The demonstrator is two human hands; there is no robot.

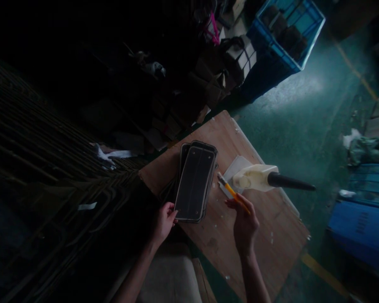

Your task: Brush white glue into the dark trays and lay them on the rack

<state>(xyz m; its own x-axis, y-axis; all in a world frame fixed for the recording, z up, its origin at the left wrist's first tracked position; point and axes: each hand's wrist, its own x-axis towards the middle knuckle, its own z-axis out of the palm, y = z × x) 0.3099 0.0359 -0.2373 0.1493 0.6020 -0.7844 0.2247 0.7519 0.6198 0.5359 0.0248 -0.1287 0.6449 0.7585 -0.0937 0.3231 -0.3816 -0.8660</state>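
The left hand [166, 223] had thumb and forefinger pinched on the near left corner of the black rectangular panel [196, 181]; this panel lay on top of a small stack of similar ones, at the left part of the wooden tabletop [233, 252]; the right hand [246, 229] had its fingers clamped round an orange-handled brush [232, 191], its head between the stack and a pale bottle [255, 176] with a black tapered nozzle [289, 182]; whether the bottle stood upright could not be told.
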